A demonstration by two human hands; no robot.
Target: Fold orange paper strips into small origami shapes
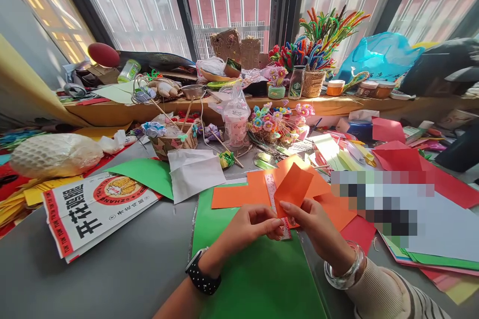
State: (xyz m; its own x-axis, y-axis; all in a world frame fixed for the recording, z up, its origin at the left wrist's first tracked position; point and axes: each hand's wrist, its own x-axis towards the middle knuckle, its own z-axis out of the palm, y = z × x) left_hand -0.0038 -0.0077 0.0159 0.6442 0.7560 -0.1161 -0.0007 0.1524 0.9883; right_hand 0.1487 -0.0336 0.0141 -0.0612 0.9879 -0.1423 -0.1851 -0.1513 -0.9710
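Both hands meet over a green paper sheet (pixel 258 274) near the table's front edge. My left hand (pixel 249 229), with a black watch at the wrist, pinches the lower edge of a small folded orange paper piece (pixel 294 187). My right hand (pixel 314 227), wearing a clear bangle, grips the same piece from the right. The piece stands tilted up above larger orange sheets (pixel 239 194). A patterned ruler-like strip (pixel 270 187) lies under the piece, partly hidden by my fingers.
A white printed bag (pixel 90 209) lies at left, next to a white paper packet (pixel 194 172). Red, green and yellow sheets (pixel 441 179) pile at right. Handmade flowers (pixel 279 122), a basket (pixel 174 139) and pipe cleaners (pixel 325 35) crowd the back by the window.
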